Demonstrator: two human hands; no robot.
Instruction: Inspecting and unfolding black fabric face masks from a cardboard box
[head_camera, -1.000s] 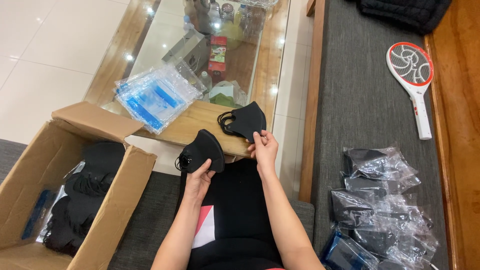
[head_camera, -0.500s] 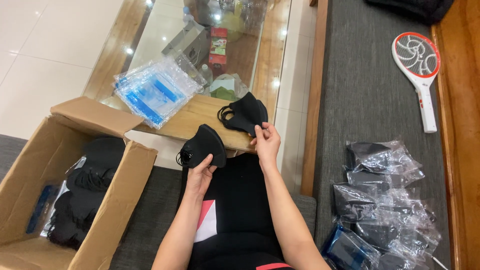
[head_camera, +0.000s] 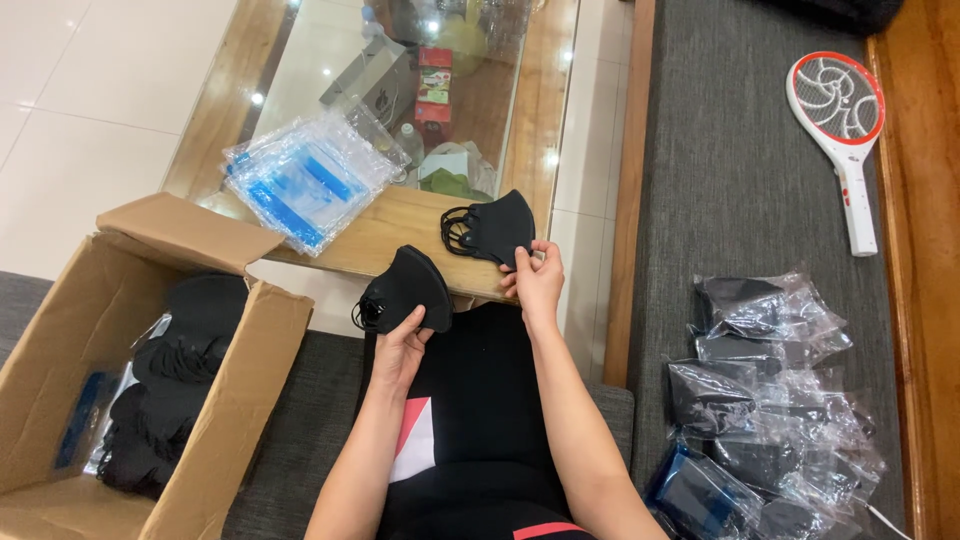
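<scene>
Two black masks held, one per hand.

The left hand (head_camera: 400, 345) grips a mask (head_camera: 405, 290); the right hand (head_camera: 535, 285), unmoved since before, pinches another (head_camera: 495, 228) over the bench (head_camera: 400, 235).

Bright, even indoor light. Ceiling-lamp glare spots on glass tabletop (head_camera: 330, 80) and white floor tiles (head_camera: 80, 120). Shadows soft. Focus sharp throughout; mild wide-angle distortion at edges. Highlights on clear plastic bags (head_camera: 790, 400).
</scene>
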